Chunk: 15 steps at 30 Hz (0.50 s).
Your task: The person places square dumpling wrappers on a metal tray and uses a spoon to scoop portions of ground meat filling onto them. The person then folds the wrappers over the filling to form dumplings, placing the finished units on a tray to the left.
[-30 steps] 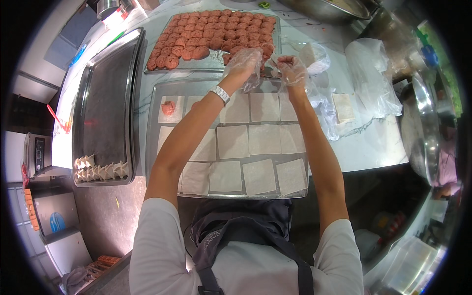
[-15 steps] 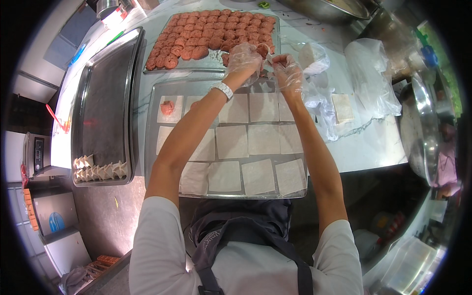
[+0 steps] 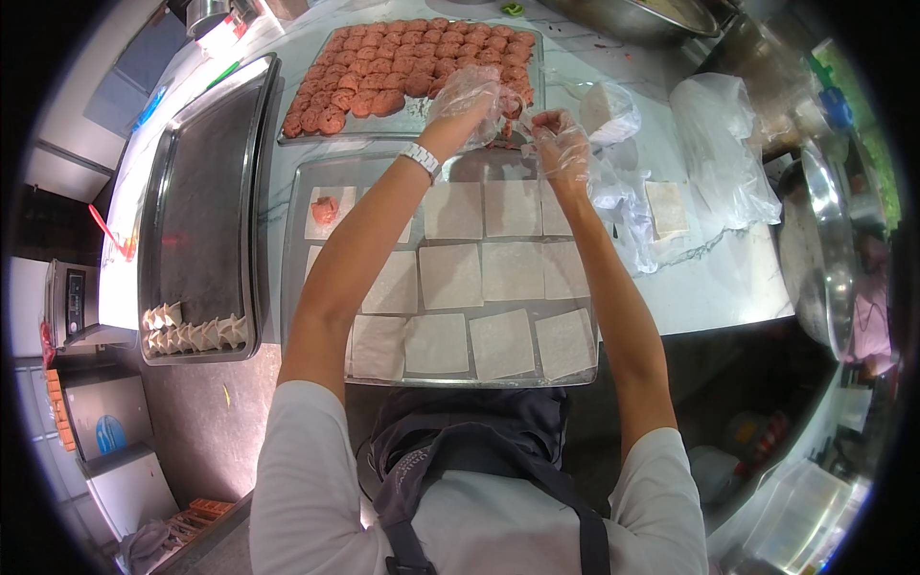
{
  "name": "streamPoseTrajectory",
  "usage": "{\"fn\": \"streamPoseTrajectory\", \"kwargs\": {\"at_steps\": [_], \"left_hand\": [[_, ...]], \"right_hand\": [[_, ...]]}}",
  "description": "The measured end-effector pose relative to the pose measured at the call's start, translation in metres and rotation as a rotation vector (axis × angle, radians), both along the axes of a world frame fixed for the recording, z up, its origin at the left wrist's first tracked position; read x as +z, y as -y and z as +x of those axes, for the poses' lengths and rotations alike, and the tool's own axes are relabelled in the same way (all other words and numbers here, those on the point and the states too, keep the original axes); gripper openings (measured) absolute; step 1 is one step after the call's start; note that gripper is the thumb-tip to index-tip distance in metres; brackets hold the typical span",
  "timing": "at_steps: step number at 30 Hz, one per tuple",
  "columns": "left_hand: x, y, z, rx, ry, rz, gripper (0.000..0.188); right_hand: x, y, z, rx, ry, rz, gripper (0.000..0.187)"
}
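My left hand point(image 3: 468, 100), in a clear plastic glove, reaches over the near right part of a tray covered with rows of pinkish ground meat balls point(image 3: 412, 67). Its fingers are curled at the meat there; what they hold is hidden. Just to its right is my right hand point(image 3: 560, 146), gloved too, with fingers pressed together on something too small to make out. Below both hands lies a metal tray point(image 3: 297, 182) with rows of square dough wrappers point(image 3: 452, 210). One wrapper at the far left carries a lump of meat point(image 3: 325, 210). My left forearm covers some wrappers.
A long dark tray point(image 3: 206, 192) at left holds several folded dumplings point(image 3: 196, 334) at its near end. To the right are clear plastic bags point(image 3: 719, 144) and a loose wrapper point(image 3: 668, 209). A large metal bowl point(image 3: 661, 19) stands at the back right.
My left hand has shifted slightly left and away from me over the meat tray. My right hand has barely moved.
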State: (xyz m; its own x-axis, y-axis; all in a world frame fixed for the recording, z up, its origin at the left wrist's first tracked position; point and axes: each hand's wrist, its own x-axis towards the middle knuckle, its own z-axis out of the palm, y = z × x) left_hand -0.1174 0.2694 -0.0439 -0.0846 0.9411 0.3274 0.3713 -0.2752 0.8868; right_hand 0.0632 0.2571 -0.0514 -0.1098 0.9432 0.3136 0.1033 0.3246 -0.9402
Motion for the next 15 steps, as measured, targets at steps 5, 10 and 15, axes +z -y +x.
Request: {"fn": "streamPoseTrajectory", "kwargs": {"at_steps": [5,10,15], "left_hand": [[0.038,0.011,0.004,0.105,-0.646,0.448,0.026],[0.043,0.031,0.002,-0.021,-0.523,0.293,0.041],[0.052,0.057,0.013,-0.134,-0.852,0.254,0.058]], "right_hand": [[0.001,-0.001,0.004,0.036,-0.185,-0.202,0.01],[0.026,0.015,0.005,0.185,-0.496,-0.476,0.017],[0.024,0.009,0.014,0.216,-0.552,-0.484,0.018]]}}
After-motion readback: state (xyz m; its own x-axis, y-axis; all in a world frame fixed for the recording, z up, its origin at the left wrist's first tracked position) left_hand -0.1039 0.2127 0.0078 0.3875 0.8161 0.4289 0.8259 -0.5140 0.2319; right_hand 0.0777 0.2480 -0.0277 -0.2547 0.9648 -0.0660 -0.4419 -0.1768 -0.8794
